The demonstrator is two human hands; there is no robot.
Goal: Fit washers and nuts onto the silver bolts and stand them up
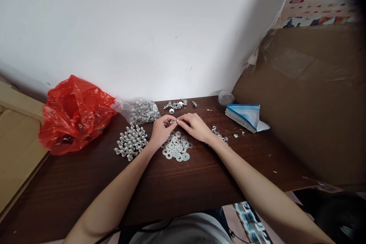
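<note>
My left hand (161, 129) pinches a small metal bolt (173, 122) that lies about level between finger and thumb. At the bolt's right end, the fingertips of my right hand (195, 126) are pressed together on a small shiny piece, perhaps a nut, too small to make out. Below both hands lies a loose pile of flat washers (176, 148). Left of my left wrist, many bolts (130, 142) stand close together on their heads. Several nuts (216, 131) lie beside my right wrist, partly hidden by it. Beyond my hands sits a group of bolts with washers and nuts (175, 105).
A red plastic bag (76, 116) and a clear bag of metal hardware (144, 111) lie at the left rear. A clear round container (225, 97) and a blue-white packet (246, 116) stand right. Cardboard (311, 99) borders the brown table (200, 187) on the right; a white wall rises behind.
</note>
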